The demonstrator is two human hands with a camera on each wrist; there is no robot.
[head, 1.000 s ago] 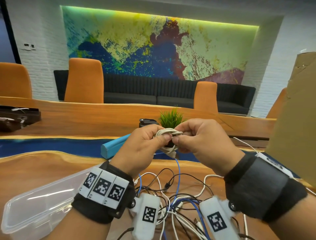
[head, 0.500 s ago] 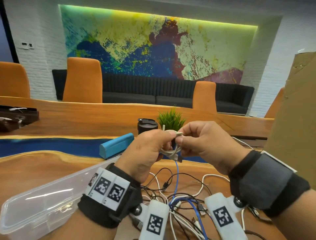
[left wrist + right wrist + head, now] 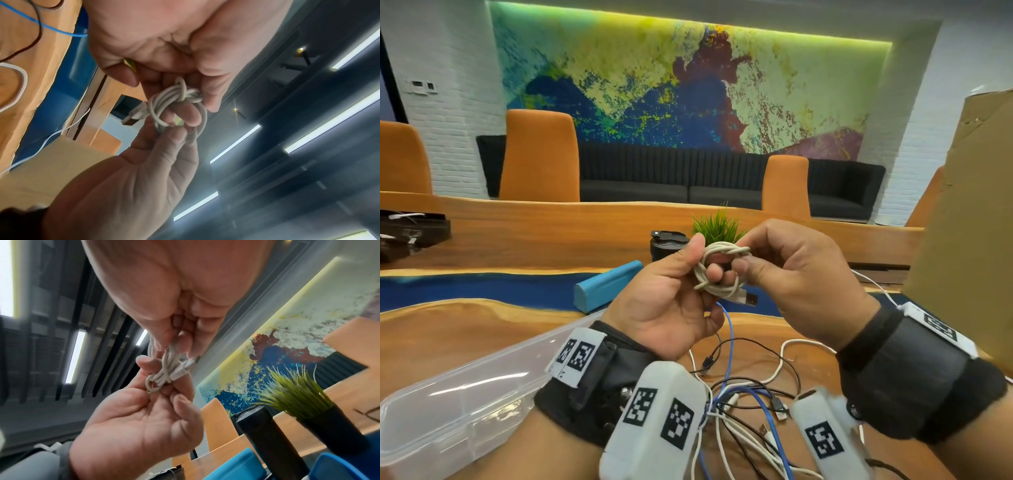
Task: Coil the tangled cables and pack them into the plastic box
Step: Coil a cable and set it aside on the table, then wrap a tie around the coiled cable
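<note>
Between both hands' pinching fingertips (image 3: 739, 267) sits the white coil (image 3: 717, 270); its seemingly loose wrap could unravel if either grip slackens

I face white brick walls (image 3: 458, 102) and a lit abstract mural (image 3: 688, 85). A black sofa (image 3: 671, 178) sits behind orange chairs (image 3: 539, 157); light strips (image 3: 234, 144) cross my dark ceiling.

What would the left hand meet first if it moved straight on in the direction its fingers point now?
The left hand points toward the right hand, and both pinch the coiled white cable. It would probably press the coil against the right hand's fingers almost at once.
</note>
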